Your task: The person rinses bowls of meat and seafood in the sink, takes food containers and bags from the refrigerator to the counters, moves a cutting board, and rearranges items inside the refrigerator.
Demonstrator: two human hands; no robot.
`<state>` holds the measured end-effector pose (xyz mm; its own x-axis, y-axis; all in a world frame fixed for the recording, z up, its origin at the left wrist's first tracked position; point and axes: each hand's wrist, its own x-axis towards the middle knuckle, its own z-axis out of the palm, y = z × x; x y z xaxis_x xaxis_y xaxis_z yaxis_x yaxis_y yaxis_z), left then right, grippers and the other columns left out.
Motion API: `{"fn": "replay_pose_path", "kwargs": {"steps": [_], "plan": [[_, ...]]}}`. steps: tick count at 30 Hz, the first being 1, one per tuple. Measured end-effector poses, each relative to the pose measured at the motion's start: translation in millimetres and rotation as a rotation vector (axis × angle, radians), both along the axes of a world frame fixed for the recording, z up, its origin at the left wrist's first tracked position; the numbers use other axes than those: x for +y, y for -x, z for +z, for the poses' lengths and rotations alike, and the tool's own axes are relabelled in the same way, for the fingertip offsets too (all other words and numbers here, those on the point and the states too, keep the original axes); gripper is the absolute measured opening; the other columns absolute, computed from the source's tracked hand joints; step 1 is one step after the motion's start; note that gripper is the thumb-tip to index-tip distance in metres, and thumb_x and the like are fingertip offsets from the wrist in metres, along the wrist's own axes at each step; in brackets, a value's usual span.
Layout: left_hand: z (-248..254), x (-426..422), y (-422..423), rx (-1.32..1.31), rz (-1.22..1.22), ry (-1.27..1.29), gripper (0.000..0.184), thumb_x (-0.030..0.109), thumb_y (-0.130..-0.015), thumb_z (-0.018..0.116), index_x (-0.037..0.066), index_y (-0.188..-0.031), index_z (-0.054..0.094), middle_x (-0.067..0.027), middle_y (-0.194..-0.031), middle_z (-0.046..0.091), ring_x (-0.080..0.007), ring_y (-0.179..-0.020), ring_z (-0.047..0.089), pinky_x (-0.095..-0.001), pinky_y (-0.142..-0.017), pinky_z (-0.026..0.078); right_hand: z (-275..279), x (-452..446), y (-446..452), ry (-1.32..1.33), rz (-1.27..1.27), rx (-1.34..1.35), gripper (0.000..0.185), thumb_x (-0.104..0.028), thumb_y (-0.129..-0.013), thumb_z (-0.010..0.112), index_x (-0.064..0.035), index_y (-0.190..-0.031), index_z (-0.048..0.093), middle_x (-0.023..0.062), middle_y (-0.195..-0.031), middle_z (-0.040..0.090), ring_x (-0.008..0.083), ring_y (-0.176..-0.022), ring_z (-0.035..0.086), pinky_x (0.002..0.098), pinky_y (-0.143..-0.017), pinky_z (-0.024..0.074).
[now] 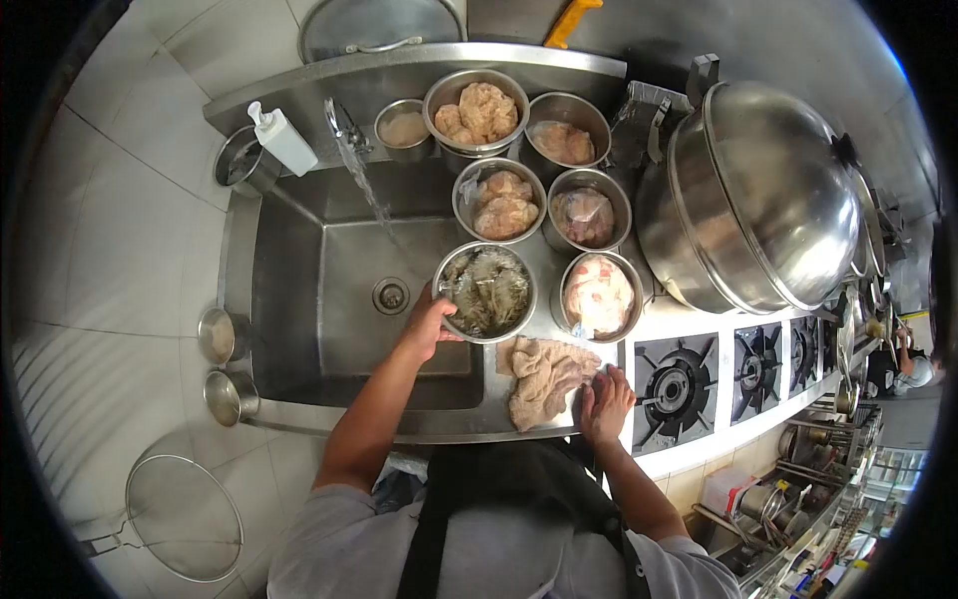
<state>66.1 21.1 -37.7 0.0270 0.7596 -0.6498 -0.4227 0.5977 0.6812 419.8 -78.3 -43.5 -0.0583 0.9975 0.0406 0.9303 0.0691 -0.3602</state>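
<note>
My left hand [431, 321] grips the rim of a steel bowl of shrimp-like greyish pieces [486, 292] at the sink's right edge. My right hand [605, 399] rests on the counter with its fingers spread, just right of a crumpled tan cloth [547, 379]. Beyond the cloth stands a bowl of pale pinkish meat [599, 295]. Farther back are several more steel bowls with raw meat, among them one with two light pieces [502, 205] and one with a reddish piece [584, 218].
Water runs from the tap [344, 128] into the sink [349, 255]. A white bottle [283, 143] stands at the back left. A large steel dome [758, 200] and stove burners [676, 390] are on the right. A strainer [185, 517] hangs lower left. Another person [913, 371] is far right.
</note>
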Motion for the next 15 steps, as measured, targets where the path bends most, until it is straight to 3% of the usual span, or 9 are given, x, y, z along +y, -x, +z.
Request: {"fn": "replay_pose_path", "kwargs": {"steps": [3,7,8,11,12,13,14,15], "plan": [[-8,4,-20,-0.044,-0.013,0.020,0.067,0.023,-0.075,0.054,0.011,-0.137,0.029,-0.0159,-0.119,0.051,-0.0279,-0.086,0.065,-0.0408,-0.062,0.058,-1,1,0,0.014,-0.005,0.000,0.034,-0.022,-0.085,0.056,-0.0043,-0.113,0.054,0.0162,-0.127,0.047,0.0355,-0.122,0.041,0.0494,-0.098,0.0272],[-18,6,-30,-0.119,-0.132,-0.005,0.065,0.034,-0.085,0.054,0.012,-0.140,0.027,-0.0145,-0.131,0.043,-0.0289,-0.112,0.054,-0.0441,-0.081,0.054,-2,1,-1,0.025,-0.003,-0.023,0.033,-0.023,-0.085,0.055,-0.0048,-0.112,0.054,0.0162,-0.127,0.047,0.0353,-0.122,0.041,0.0496,-0.098,0.0272],[-28,6,-27,-0.098,-0.227,0.043,0.071,0.049,-0.087,0.053,0.013,-0.142,0.025,-0.0145,-0.139,0.036,-0.0288,-0.127,0.039,-0.0471,-0.094,0.044,-3,2,1,0.024,0.001,-0.022,0.033,-0.023,-0.085,0.055,-0.0049,-0.112,0.054,0.0161,-0.127,0.047,0.0353,-0.122,0.041,0.0497,-0.098,0.0272],[-31,7,-11,-0.043,-0.318,0.053,0.070,0.059,-0.087,0.048,0.012,-0.138,0.036,-0.0058,-0.136,0.045,-0.0217,-0.117,0.050,-0.0426,-0.094,0.040,-6,1,0,0.013,0.006,-0.023,0.034,-0.024,-0.084,0.055,-0.0050,-0.112,0.054,0.0158,-0.127,0.047,0.0350,-0.122,0.041,0.0494,-0.098,0.0273],[-15,15,2,-0.070,-0.419,0.030,0.076,0.066,-0.087,0.042,0.012,-0.141,0.032,-0.0055,-0.138,0.044,-0.0217,-0.117,0.049,-0.0418,-0.094,0.038,-6,2,2,0.010,-0.001,-0.014,0.034,-0.024,-0.084,0.055,-0.0053,-0.112,0.055,0.0157,-0.127,0.048,0.0346,-0.121,0.041,0.0491,-0.098,0.0272],[-24,25,22,-0.074,-0.429,0.093,0.075,0.066,-0.088,0.040,0.010,-0.138,0.037,-0.0065,-0.136,0.047,-0.0209,-0.114,0.052,-0.0403,-0.092,0.040,-7,2,2,0.002,-0.008,-0.016,0.033,-0.025,-0.084,0.055,-0.0053,-0.110,0.056,0.0159,-0.126,0.049,0.0344,-0.121,0.042,0.0487,-0.098,0.0274],[-29,35,52,-0.007,-0.436,-0.001,0.080,0.066,-0.086,0.044,0.007,-0.138,0.038,-0.0130,-0.132,0.050,-0.0258,-0.117,0.052,-0.0411,-0.092,0.042,-6,2,2,0.006,-0.002,-0.023,0.033,-0.026,-0.084,0.054,-0.0051,-0.110,0.056,0.0159,-0.126,0.049,0.0344,-0.121,0.042,0.0489,-0.098,0.0274],[-39,47,82,-0.014,-0.195,-0.137,0.060,0.051,-0.089,0.050,0.005,-0.127,0.049,-0.0114,-0.111,0.062,-0.0240,-0.097,0.063,-0.0368,-0.076,0.050,-7,3,1,0.005,-0.002,-0.033,0.033,-0.027,-0.085,0.054,-0.0050,-0.110,0.056,0.0160,-0.126,0.049,0.0344,-0.121,0.042,0.0491,-0.098,0.0274]]}}
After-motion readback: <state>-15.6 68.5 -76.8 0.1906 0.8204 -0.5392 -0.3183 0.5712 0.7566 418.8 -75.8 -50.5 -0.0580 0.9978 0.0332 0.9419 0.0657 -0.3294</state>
